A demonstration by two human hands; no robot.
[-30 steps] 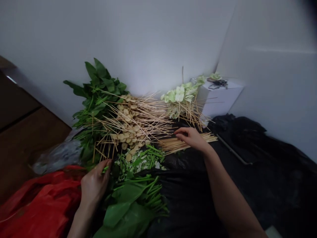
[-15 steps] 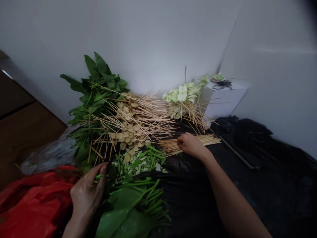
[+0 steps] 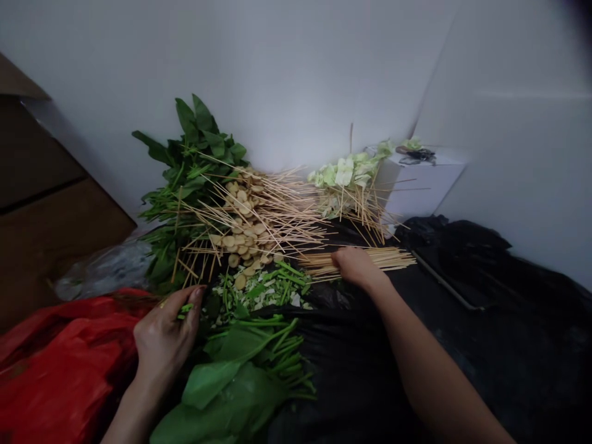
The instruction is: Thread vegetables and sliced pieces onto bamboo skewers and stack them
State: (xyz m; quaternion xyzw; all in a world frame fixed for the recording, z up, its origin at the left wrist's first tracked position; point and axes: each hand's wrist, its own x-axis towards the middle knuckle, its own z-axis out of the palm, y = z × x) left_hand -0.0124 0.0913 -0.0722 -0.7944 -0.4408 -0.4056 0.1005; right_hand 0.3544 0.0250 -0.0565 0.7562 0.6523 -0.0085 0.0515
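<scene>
Close view from the head, forward and down over skewers (image 3: 296, 223), toward a wall (image 3: 277, 74).

We see black plastic (image 3: 346, 351), lower right, carrying bare skewers (image 3: 393, 259), chopped greens (image 3: 261, 291) near centre, and leafy stems (image 3: 235, 379) below.

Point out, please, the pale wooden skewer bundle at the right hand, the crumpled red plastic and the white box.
Pale wooden skewer bundle (image 3: 393, 258): head view, exposed right part.
Crumpled red plastic (image 3: 69, 364): head view, central folds.
White box (image 3: 416, 206): head view, front face.
</scene>
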